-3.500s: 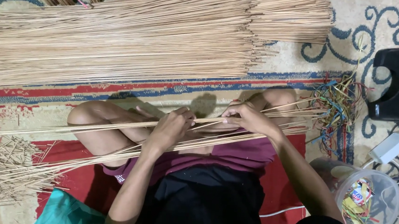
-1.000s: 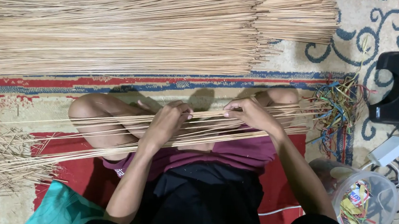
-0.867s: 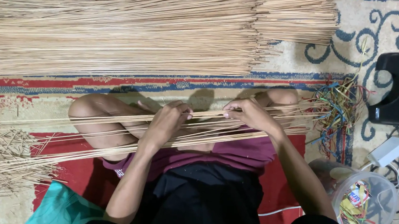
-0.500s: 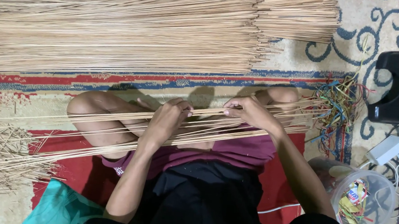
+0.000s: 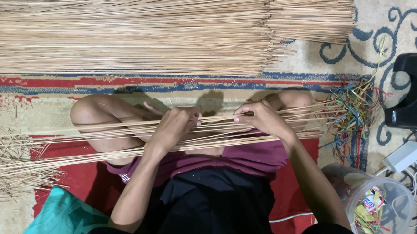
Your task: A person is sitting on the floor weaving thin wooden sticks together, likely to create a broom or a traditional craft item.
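Two hands, left hand (image 5: 174, 128) and right hand (image 5: 262, 118), on one stick bundle (image 5: 119, 137).

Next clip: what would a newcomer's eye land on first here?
A huge pile of thin tan sticks spans the patterned rug along the top. Below it, the left hand and right hand hold a small bundle of sticks across the lap, with colourful strips at its right end.

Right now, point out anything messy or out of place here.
Loose sticks lie scattered and crisscrossed at the left, unlike the neat big stack above. Coloured strips sit in a tangle on the rug beside the right hand.
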